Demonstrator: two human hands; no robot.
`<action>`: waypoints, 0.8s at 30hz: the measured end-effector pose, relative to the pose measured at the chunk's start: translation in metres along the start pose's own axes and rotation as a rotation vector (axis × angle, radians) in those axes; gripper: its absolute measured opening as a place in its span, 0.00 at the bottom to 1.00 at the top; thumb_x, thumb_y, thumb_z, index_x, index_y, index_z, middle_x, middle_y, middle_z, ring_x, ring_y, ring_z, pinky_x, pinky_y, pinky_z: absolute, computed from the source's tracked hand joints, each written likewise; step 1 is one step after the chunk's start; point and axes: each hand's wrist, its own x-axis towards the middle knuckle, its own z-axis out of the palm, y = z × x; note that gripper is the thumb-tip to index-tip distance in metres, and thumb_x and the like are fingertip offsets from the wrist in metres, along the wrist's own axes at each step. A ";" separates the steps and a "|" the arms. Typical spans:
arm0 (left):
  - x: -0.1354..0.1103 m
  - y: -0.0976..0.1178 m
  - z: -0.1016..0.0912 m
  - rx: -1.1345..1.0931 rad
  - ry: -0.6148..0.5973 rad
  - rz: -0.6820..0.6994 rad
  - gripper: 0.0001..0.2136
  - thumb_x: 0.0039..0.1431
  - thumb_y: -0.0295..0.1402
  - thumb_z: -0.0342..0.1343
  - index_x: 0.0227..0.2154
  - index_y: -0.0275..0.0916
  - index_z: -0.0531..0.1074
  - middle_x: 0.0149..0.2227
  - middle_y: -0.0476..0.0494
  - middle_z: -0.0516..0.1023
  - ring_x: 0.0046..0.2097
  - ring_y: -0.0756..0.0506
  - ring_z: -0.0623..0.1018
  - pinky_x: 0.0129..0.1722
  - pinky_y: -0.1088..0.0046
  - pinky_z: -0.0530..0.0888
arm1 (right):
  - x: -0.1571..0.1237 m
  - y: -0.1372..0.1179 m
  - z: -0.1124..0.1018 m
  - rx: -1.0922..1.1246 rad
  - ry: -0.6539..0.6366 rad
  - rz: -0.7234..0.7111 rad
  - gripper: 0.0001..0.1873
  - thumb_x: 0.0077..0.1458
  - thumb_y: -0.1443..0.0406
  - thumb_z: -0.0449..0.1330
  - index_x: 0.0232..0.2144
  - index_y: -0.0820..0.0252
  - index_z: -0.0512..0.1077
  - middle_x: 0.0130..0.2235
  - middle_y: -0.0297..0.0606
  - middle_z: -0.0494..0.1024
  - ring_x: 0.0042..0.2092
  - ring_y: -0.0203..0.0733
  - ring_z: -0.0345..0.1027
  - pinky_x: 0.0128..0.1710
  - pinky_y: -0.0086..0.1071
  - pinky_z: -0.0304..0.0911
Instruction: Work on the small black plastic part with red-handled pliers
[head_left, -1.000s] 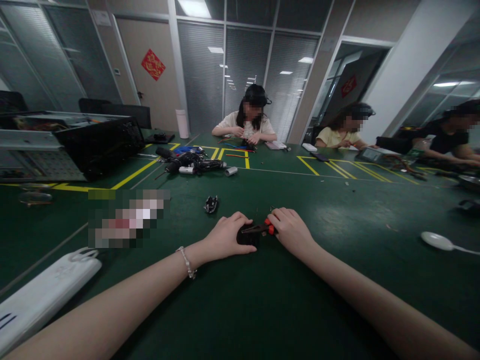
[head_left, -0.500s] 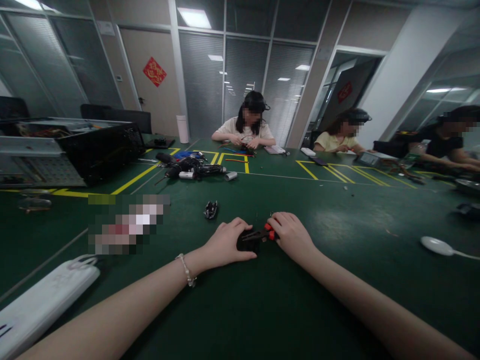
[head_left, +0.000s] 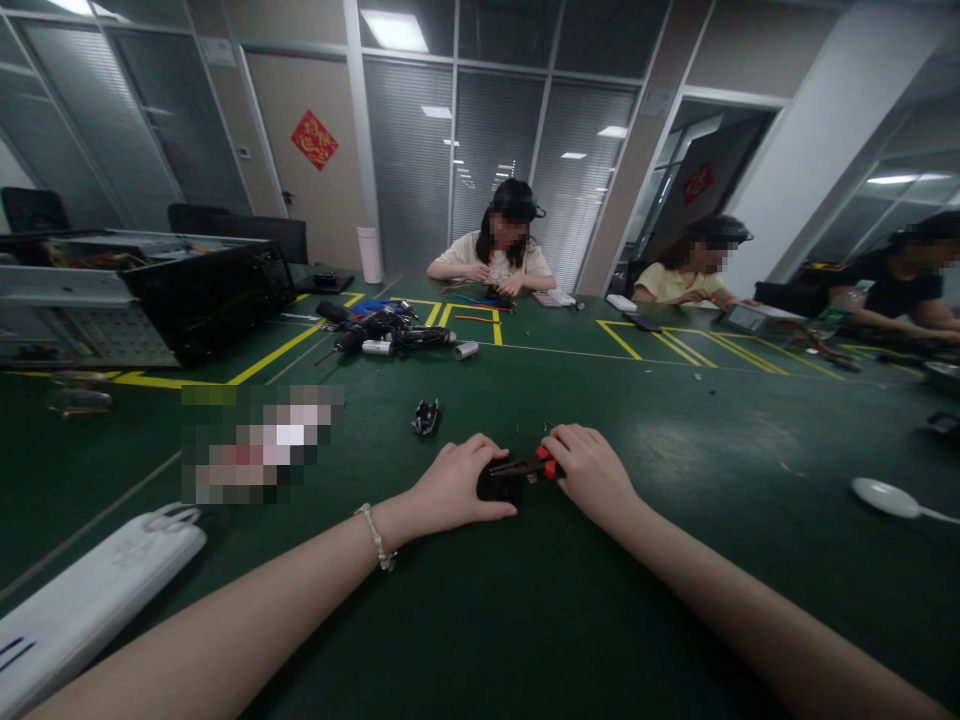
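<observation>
My left hand (head_left: 455, 482) is curled over a small black part (head_left: 497, 484) and pins it to the green table (head_left: 525, 600). A bead bracelet (head_left: 375, 537) circles that wrist. My right hand (head_left: 592, 470) is closed round the red handles of a pair of pliers (head_left: 529, 466). The dark jaws point left and reach the black part. Both hands lie close together at the middle of the table.
A small black piece (head_left: 425, 416) lies just beyond my hands. A white power strip (head_left: 90, 600) sits near left, a computer case (head_left: 150, 295) far left, a pile of black tools (head_left: 382, 330) beyond, a white spoon (head_left: 889, 497) at right. Three people work at the far side.
The pliers have tilted a little, handles rising slightly. Both hands stay in the same spot on the black part; the view has shifted slightly.
</observation>
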 end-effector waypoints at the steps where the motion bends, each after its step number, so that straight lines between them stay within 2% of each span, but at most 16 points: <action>1: 0.000 -0.001 0.000 0.001 0.001 0.002 0.29 0.43 0.49 0.57 0.48 0.43 0.60 0.45 0.45 0.65 0.44 0.42 0.68 0.44 0.65 0.63 | 0.000 0.000 0.000 -0.009 -0.004 0.001 0.18 0.38 0.74 0.57 0.37 0.62 0.67 0.40 0.42 0.69 0.41 0.45 0.61 0.42 0.38 0.55; 14: 0.001 -0.002 0.001 0.012 0.011 0.010 0.29 0.43 0.48 0.57 0.48 0.42 0.60 0.45 0.45 0.65 0.43 0.42 0.69 0.44 0.63 0.64 | 0.003 -0.002 -0.002 -0.069 -0.010 -0.043 0.12 0.42 0.74 0.55 0.34 0.62 0.68 0.36 0.41 0.70 0.39 0.44 0.61 0.38 0.35 0.54; 24: 0.000 -0.002 0.001 -0.002 -0.004 -0.001 0.29 0.43 0.49 0.57 0.48 0.43 0.60 0.46 0.45 0.64 0.44 0.41 0.68 0.44 0.63 0.64 | 0.001 -0.001 -0.003 -0.062 -0.020 -0.044 0.12 0.44 0.74 0.54 0.35 0.62 0.68 0.37 0.41 0.70 0.39 0.44 0.61 0.38 0.35 0.54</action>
